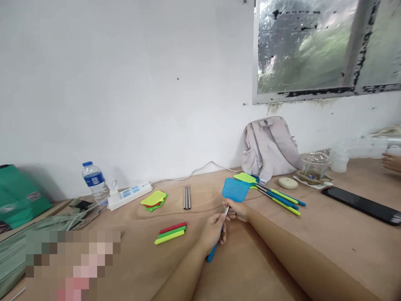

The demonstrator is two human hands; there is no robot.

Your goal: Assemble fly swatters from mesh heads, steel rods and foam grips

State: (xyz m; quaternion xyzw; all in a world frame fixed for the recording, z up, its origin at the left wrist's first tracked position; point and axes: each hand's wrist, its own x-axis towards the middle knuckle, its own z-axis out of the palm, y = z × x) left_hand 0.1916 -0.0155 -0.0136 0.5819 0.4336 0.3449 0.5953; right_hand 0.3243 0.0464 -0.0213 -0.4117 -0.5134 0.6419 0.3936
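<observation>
A blue fly swatter [235,190] with a metal rod and a blue handle is held slantwise above the table. My left hand [214,230] is closed round it where the handle meets the rod. Higher up, my right hand [237,210] pinches the rod just below the mesh head. Left of my hands lie red, green and yellow handles [171,233], side by side. Behind these are a few metal rods [187,198] and a small stack of swatter heads [154,199], yellow on top. Several assembled fly swatters [277,196] lie to the right, blue and yellow-green.
A power strip [130,195] and a water bottle [94,179] stand at the back left. Against the wall leans a grey backpack [270,146]. To the right are a round beige object [288,182], a plastic cup [315,165], a black phone [361,204] and another person's hand [391,161].
</observation>
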